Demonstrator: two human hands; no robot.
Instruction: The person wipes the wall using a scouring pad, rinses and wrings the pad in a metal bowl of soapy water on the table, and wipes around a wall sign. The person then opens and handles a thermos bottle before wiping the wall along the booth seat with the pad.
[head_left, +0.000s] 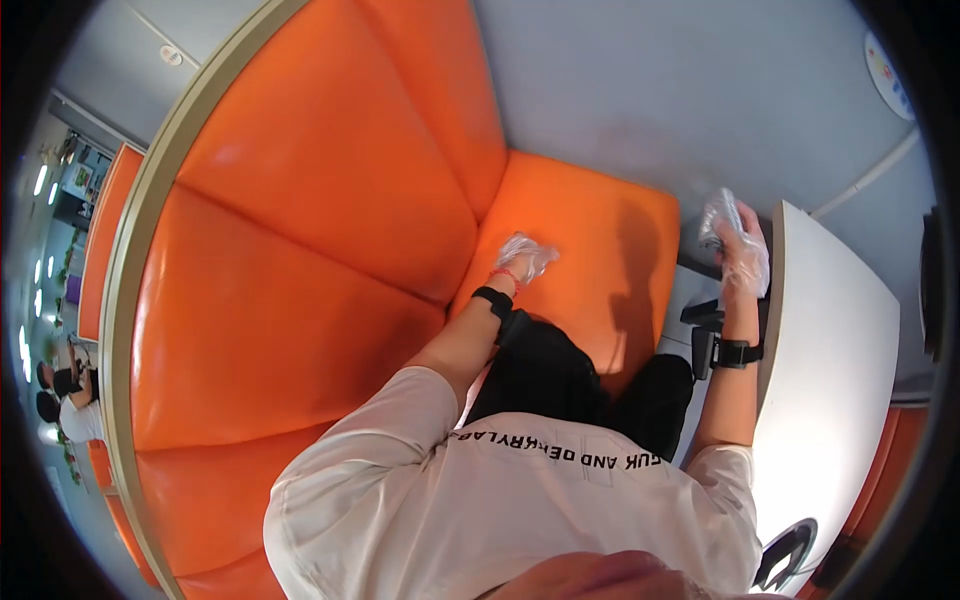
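My left hand [526, 259], in a clear plastic glove, rests on the orange seat cushion [570, 205] close to the backrest, its fingers apart and nothing visible in it. At the right, between the seat and the white table [832, 310], my right hand [745, 250] is raised beside the table edge, also in a clear glove. Its fingers are closed round a small greyish bundle [716, 222], partly covered by shiny plastic; what it is cannot be made out. Black straps with small devices circle both wrists.
A tall orange padded backrest [320, 230] with a beige rim curves along the left. A grey wall [690, 90] stands beyond the seat. A black-and-white object [785, 562] lies at the table's near end. Two people [75, 395] are far off at the left.
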